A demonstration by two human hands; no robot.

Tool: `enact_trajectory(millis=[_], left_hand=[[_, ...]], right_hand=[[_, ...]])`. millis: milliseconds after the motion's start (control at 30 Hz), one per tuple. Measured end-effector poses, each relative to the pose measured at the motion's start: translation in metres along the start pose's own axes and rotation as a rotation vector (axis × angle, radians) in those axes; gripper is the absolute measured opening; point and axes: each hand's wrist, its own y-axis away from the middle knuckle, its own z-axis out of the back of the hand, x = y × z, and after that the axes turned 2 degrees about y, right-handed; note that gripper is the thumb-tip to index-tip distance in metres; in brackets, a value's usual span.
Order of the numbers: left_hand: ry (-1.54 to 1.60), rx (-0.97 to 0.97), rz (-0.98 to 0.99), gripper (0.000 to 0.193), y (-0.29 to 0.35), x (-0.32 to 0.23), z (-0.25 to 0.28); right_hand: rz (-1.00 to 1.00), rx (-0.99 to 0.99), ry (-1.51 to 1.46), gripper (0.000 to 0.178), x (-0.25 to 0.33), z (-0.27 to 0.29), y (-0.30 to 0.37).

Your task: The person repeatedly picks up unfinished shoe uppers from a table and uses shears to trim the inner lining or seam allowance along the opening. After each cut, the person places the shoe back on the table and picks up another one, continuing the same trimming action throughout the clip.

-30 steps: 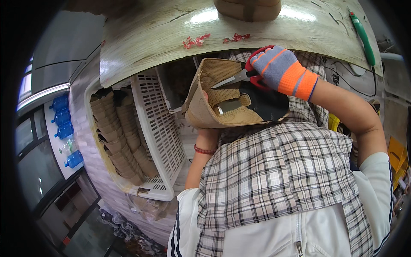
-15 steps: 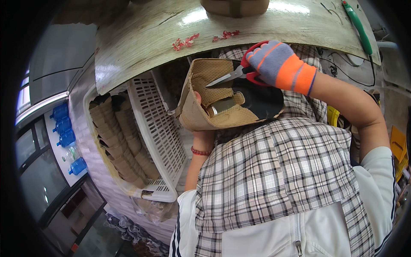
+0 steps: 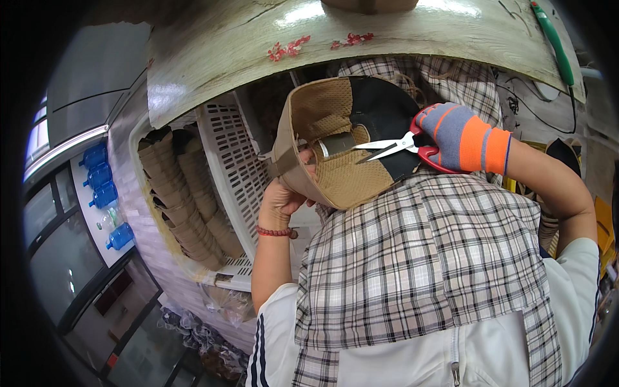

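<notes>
My left hand, bare with a red bead bracelet at the wrist, grips the left side of a tan and black cap. Some of its fingertips show inside the cap; the rest are hidden behind the fabric. The cap's hollow inside faces up, with tan mesh, a black panel and a small strap and white tag in view. In a grey and orange glove, my right hand is closed round the red handles of a pair of scissors. The blades stand apart, pointing left over the cap's inside.
A white plastic basket at the left holds stacked tan pieces. Ahead is a wood-patterned table with red scraps, a green-handled tool and a brown item. Plaid cloth covers my lap.
The scissors have drawn back right and down from the mesh, and their blades have spread apart. The cap has tilted, and my left hand has shifted lower and left on it.
</notes>
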Motion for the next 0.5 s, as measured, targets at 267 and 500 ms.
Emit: enact_trajectory(millis=[267,500], left_hand=[[-0.096,-0.003,-0.116,0.073,0.005,0.012,-0.011],[-0.174,-0.039,-0.068,0.055,0.011,0.010,-0.005]], right_hand=[[0.102,-0.048,0.054,0.033,0.016,-0.005,-0.012],[0.017,0.008,0.120,0.031,0.019,0.010,-0.003]])
